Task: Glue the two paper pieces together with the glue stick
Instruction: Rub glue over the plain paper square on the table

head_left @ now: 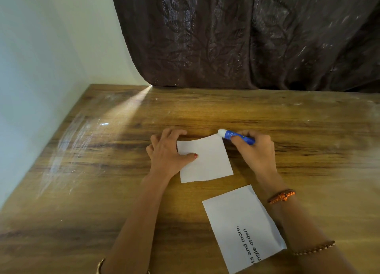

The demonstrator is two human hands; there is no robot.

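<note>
A small blank white paper piece [207, 160] lies on the wooden table [102, 170]. My left hand [167, 150] rests flat on its left side, thumb pressing on the sheet, fingers spread beyond its far left corner. My right hand [254, 150] grips a blue glue stick [236, 136], whose white tip touches the paper's far right corner. A second, larger white paper piece [244, 226] with black printed text lies nearer to me, partly under my right forearm.
A dark brown patterned curtain [246, 37] hangs along the table's far edge. A pale wall [41, 47] borders the table on the left. A streak of light crosses the table's far left part.
</note>
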